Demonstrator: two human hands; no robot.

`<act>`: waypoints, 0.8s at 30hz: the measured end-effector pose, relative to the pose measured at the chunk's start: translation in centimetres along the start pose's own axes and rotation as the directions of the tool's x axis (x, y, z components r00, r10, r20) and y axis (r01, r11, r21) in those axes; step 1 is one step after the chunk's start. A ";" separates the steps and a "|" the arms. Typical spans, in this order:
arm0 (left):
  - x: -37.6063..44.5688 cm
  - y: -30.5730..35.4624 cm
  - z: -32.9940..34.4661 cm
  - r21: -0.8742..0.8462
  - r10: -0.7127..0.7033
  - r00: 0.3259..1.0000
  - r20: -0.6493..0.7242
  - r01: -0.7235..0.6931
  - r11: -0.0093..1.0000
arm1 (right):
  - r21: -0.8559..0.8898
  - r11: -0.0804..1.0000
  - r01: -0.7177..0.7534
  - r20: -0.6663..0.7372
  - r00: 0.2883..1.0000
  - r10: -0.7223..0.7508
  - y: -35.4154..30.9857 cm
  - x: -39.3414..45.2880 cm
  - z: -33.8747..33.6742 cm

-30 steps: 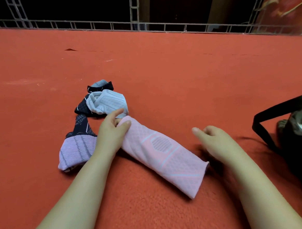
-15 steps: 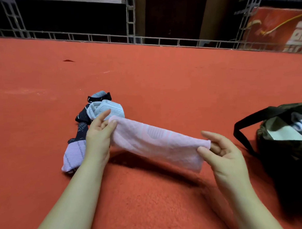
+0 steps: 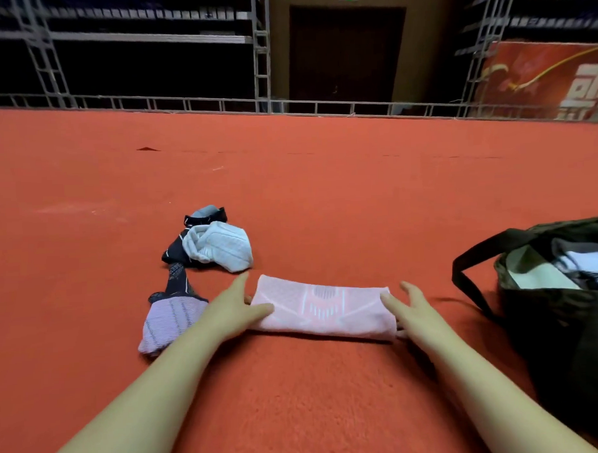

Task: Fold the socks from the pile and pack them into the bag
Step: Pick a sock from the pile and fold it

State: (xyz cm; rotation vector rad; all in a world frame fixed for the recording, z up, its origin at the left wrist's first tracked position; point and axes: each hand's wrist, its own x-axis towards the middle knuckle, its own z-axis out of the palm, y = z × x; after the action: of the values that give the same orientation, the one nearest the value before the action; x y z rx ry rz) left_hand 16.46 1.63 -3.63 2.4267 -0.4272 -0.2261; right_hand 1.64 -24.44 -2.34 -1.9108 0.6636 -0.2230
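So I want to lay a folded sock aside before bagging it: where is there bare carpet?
Bare carpet lies between the two forearms, below the pink sock, and between the right hand and the bag. It is crowded left of the left hand, where the sock pile and striped sock lie.

Carpet (image 3: 323,198) evenly lit from above; soft shadows under the arms; dim background; wide-angle bending at edges; slightly soft.

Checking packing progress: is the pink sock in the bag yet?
No, the pink sock lies flat on the red carpet, left of the bag.
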 end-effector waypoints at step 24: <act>4.4 5.8 6.4 0.495 0.328 0.875 0.356 -0.474 0.728 | -0.616 0.787 0.025 -0.213 0.957 -0.196 2.5 3.4 -0.1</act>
State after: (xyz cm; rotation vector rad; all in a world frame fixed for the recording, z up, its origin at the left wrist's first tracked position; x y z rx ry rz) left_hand 17.42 -7.84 -5.09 2.7999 -1.2930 -0.2278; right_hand 3.49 -27.11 -4.99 -2.5816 0.8772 -0.3822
